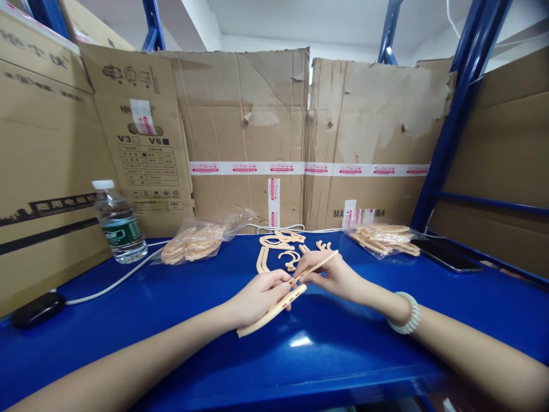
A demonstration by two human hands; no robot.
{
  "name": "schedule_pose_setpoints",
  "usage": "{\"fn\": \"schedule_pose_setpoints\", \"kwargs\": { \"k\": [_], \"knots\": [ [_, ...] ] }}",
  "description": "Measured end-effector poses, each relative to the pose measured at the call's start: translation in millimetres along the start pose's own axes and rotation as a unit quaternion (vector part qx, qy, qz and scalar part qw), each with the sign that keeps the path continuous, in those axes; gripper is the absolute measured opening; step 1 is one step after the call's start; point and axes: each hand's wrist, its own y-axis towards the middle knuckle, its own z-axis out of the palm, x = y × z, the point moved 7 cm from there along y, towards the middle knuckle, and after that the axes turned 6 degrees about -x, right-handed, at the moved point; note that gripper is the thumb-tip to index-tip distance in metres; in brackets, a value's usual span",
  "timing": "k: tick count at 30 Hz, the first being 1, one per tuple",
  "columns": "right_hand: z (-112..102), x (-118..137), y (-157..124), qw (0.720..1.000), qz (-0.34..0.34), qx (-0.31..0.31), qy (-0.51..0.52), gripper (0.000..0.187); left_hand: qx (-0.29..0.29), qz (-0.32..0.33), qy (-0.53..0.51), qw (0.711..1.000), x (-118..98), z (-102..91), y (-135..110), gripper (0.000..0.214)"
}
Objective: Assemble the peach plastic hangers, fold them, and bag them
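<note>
My left hand is closed around a beige plastic hanger arm, a long curved piece with small slots along its edge. A second, thinner beige hanger piece is pinched in my right hand, its far end pointing up to the right. The fingertips of both hands come together near the inner ends of these pieces; whether the parts touch there is hidden. Just beyond my hands, loose hanger arms and a hanger hook lie on the blue table.
Bags of beige parts lie at the back left and back right. A water bottle, a white cable and a black mouse-like object are at left. A phone lies right. Cardboard walls the back.
</note>
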Motion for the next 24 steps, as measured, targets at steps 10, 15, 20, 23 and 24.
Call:
{"fn": "schedule_pose_setpoints", "kwargs": {
  "k": [10, 15, 20, 23, 24],
  "knots": [
    [5, 21, -9, 0.972, -0.166, 0.052, -0.16, 0.025, -0.055, 0.149, 0.204, 0.966, -21, -3.0, -7, 0.031],
    [11, 27, -16, 0.935, -0.237, 0.087, -0.248, 0.03, -0.053, 0.166, 0.221, 0.96, -16, -0.4, -4, 0.032],
    [16, 33, -21, 0.902, -0.286, 0.091, -0.31, 0.032, -0.05, 0.163, 0.231, 0.958, -15, -0.3, -3, 0.033],
    [19, 39, -24, 0.884, -0.324, 0.08, -0.326, 0.026, -0.041, 0.158, 0.224, 0.961, -16, -0.5, -3, 0.034],
    [17, 40, -23, 0.89, -0.321, 0.073, -0.314, 0.024, -0.036, 0.158, 0.213, 0.964, -16, -0.5, -4, 0.035]
  ]
}}
